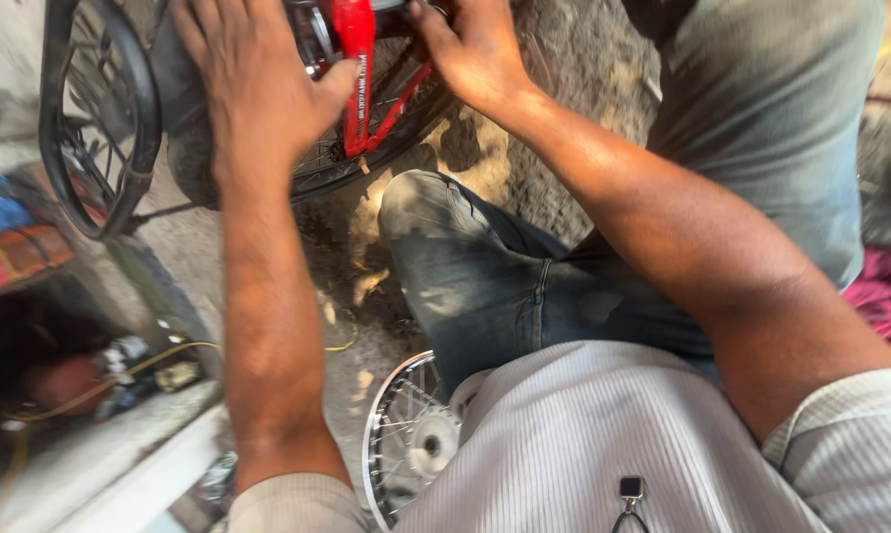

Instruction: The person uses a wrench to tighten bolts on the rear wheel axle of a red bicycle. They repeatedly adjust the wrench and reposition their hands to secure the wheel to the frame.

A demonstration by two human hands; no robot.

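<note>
A small bicycle with a red frame and a black tyre stands at the top of the view. My left hand lies flat over the wheel and tyre, with the thumb against the red frame tube. My right hand grips the bicycle to the right of the red tube; what its fingers hold is hidden at the frame's edge. Both forearms reach forward from my pale ribbed shirt. My knee in blue jeans is bent below the bicycle.
A second black wheel stands at the upper left. A spoked silver wheel rim lies on the dirt ground by my leg. A cluttered ledge with wires sits at the lower left. Pink cloth shows at the right edge.
</note>
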